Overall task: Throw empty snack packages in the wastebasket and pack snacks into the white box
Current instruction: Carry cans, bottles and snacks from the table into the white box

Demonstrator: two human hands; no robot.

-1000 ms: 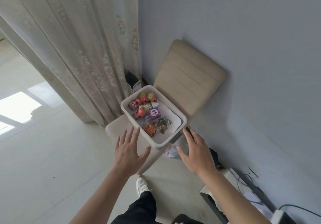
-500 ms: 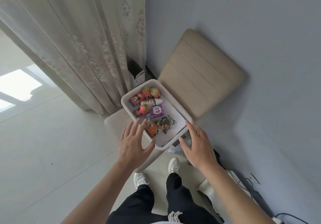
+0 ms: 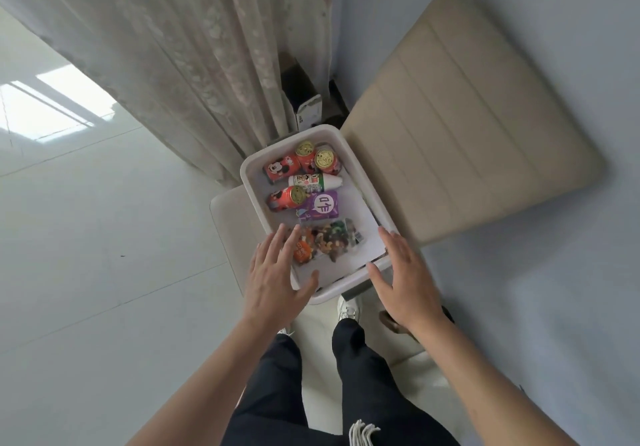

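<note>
**While the Snacks Lie Packed, the White Box (image 3: pixel 289 142) Is Reached For**

Since the left hand (image 3: pixel 277 272) and the right hand (image 3: pixel 405 279) are both spread flat with nothing held, the step is judged to be taking hold of the white box, which rests on a chair (image 3: pixel 467 127). The left hand is laid over the near left corner, above an orange packet (image 3: pixel 303 252). The right hand is set at the near right rim, and contact cannot be told. A firm grip on both sides is called for next. Beyond a packet of mixed nuts (image 3: pixel 332 239), one large character is shown on a purple carton (image 3: pixel 320 206). Mickey Mouse is printed on the red cans (image 3: pixel 282 167), and the bottle (image 3: pixel 313 182) label cannot be read.
</note>
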